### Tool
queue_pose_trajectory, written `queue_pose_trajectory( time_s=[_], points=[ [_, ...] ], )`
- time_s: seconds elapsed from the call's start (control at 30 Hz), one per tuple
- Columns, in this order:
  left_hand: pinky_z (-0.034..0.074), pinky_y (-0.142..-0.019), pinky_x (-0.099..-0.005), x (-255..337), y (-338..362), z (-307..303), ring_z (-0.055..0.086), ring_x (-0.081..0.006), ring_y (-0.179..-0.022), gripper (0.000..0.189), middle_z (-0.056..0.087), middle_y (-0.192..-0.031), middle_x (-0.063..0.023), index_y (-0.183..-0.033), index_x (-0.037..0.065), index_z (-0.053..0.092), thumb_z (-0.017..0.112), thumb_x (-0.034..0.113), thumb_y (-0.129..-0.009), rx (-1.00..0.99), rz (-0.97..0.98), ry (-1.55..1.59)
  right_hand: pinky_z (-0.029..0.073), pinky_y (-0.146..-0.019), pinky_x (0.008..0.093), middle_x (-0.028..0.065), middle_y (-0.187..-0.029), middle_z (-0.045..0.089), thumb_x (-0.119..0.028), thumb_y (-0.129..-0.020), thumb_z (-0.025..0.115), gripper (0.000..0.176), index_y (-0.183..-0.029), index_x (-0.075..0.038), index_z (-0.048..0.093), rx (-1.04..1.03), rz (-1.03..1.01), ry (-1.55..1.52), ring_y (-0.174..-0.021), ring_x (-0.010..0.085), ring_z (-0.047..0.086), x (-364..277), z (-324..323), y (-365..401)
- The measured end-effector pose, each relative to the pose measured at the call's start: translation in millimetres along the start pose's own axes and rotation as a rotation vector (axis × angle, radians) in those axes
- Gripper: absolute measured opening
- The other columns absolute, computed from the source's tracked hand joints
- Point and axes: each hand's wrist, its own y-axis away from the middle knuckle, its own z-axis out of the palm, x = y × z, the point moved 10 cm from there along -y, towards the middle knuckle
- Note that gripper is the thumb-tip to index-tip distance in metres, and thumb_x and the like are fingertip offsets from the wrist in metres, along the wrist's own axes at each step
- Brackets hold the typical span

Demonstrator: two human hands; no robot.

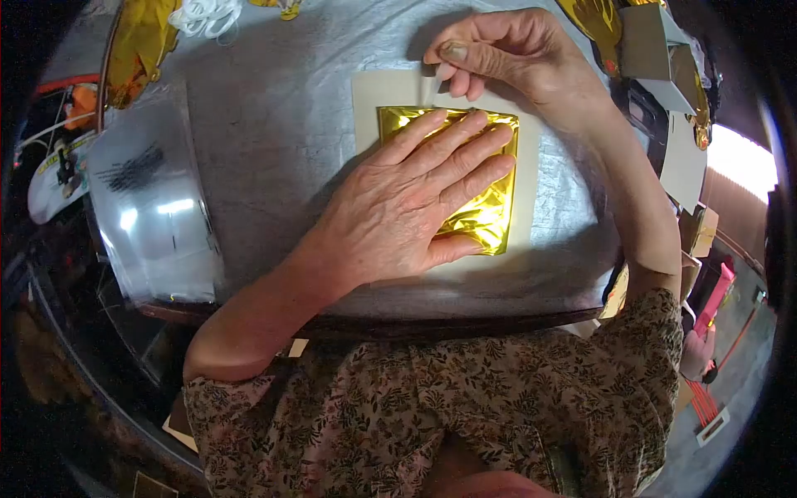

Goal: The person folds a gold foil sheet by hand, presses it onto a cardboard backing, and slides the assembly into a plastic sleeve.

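Note:
My left hand (427,187) lies flat with fingers spread, pressing on a shiny gold foil square (496,216). Under the foil is a larger beige card (365,104), whose border shows around it. Past the top edge of the foil, my right hand (519,62) has thumb and fingers pinched on a short whitish strip (428,90). That strip runs down to the foil's upper edge; its material is not clear. My left palm and fingers cover much of the foil.
Clear plastic sleeves (154,216) lie on the left of the grey-covered table (266,108). A white cord bundle (206,17) and gold foil pieces (139,50) sit at the far left. An open white box (660,62) stands at the right edge.

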Motion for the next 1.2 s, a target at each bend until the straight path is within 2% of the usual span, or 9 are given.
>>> queue_pose_trajectory(
  time_s=[0.07, 0.13, 0.17, 0.23, 0.4, 0.47, 0.5, 0.57, 1.2],
  points=[
    [0.020, -0.128, -0.0477, 0.1, 0.0, 0.9, 0.030, -0.0257, -0.155, 0.097, 0.033, -0.168, -0.0061, -0.159, 0.014, 0.041, 0.076, 0.052, -0.077, -0.016, -0.008, 0.009, 0.059, -0.069, 0.0252, 0.0100, -0.093, 0.077, -0.011, -0.103, 0.065, 0.019, -0.113, 0.003, 0.075, -0.014, -0.041, -0.032, -0.079, 0.0123, 0.071, 4.9, -6.7, -8.8],
    [0.020, -0.128, -0.0478, -1.0, -0.5, 2.6, 0.030, -0.0257, -0.155, 0.097, 0.033, -0.168, -0.0058, -0.159, 0.015, 0.041, 0.077, 0.052, -0.077, -0.026, -0.014, 0.019, 0.059, -0.068, 0.0252, 0.0100, -0.093, 0.078, -0.010, -0.102, 0.066, 0.019, -0.113, 0.003, 0.075, -0.292, -0.842, 0.014, -0.077, 0.0117, 0.071, -47.0, 0.8, 6.1],
    [0.020, -0.128, -0.0481, -1.5, -0.6, 3.2, 0.031, -0.0256, -0.155, 0.097, 0.033, -0.168, -0.0057, -0.159, 0.015, 0.042, 0.076, 0.053, -0.077, -0.031, -0.021, 0.023, 0.059, -0.068, 0.0252, 0.0100, -0.093, 0.078, -0.010, -0.102, 0.066, 0.019, -0.113, 0.003, 0.075, -0.284, -0.836, 0.013, -0.077, 0.0117, 0.071, -59.2, 0.2, 18.9],
    [0.020, -0.128, -0.0484, -2.9, -0.1, 2.9, 0.031, -0.0255, -0.155, 0.097, 0.034, -0.168, -0.0056, -0.159, 0.015, 0.042, 0.076, 0.053, -0.077, -0.040, -0.025, 0.026, 0.059, -0.067, 0.0251, 0.0107, -0.092, 0.078, -0.009, -0.101, 0.067, 0.018, -0.112, 0.003, 0.076, 0.154, -0.095, 0.174, -0.076, 0.0116, 0.071, -34.7, -37.1, 23.1],
    [0.018, -0.127, -0.0518, -3.0, 2.6, 3.0, 0.032, -0.0238, -0.155, 0.096, 0.034, -0.168, -0.0047, -0.159, 0.016, 0.043, 0.074, 0.057, -0.078, -0.057, -0.025, -0.031, 0.060, -0.066, 0.0243, 0.0118, -0.093, 0.079, -0.008, -0.100, 0.068, 0.017, -0.111, 0.002, 0.077, 0.214, 0.009, 0.171, -0.076, 0.0117, 0.072, -5.7, -40.7, 20.1],
    [0.017, -0.127, -0.0524, -4.7, 4.4, 4.2, 0.031, -0.0233, -0.155, 0.096, 0.034, -0.168, -0.0041, -0.159, 0.017, 0.043, 0.074, 0.058, -0.078, -0.060, -0.034, -0.023, 0.061, -0.067, 0.0255, 0.0136, -0.096, 0.079, -0.007, -0.100, 0.067, 0.018, -0.113, 0.002, 0.076, -0.267, -1.045, -0.076, -0.077, 0.0130, 0.073, -49.0, -8.2, 24.2],
    [0.015, -0.128, -0.0530, -5.7, 4.2, 5.2, 0.031, -0.0229, -0.155, 0.096, 0.034, -0.168, -0.0034, -0.159, 0.018, 0.043, 0.074, 0.059, -0.077, -0.057, -0.032, -0.014, 0.061, -0.067, 0.0255, 0.0136, -0.096, 0.079, -0.007, -0.100, 0.067, 0.018, -0.113, 0.002, 0.076, -0.269, -1.050, -0.078, -0.077, 0.0130, 0.073, -50.6, -7.9, 36.4],
    [0.013, -0.127, -0.0536, -5.3, 4.9, 6.6, 0.030, -0.0229, -0.155, 0.096, 0.034, -0.169, -0.0020, -0.159, 0.020, 0.043, 0.074, 0.060, -0.077, -0.059, -0.044, -0.035, 0.061, -0.067, 0.0266, 0.0153, -0.099, 0.079, -0.007, -0.100, 0.066, 0.019, -0.115, 0.001, 0.076, 0.124, -0.162, 0.028, -0.078, 0.0139, 0.073, -17.5, -11.9, 18.5],
    [0.012, -0.119, -0.0731, -4.8, 4.7, 1.0, 0.024, -0.0257, -0.157, 0.093, 0.033, -0.169, 0.0023, -0.156, 0.023, 0.047, 0.077, 0.056, -0.075, -0.016, -0.052, -0.043, 0.055, -0.064, 0.0223, 0.0074, -0.085, 0.077, -0.014, -0.102, 0.068, 0.019, -0.107, 0.002, 0.077, 0.155, 0.032, -0.049, -0.072, 0.0091, 0.068, -3.4, -9.4, 7.4]
  ],
)
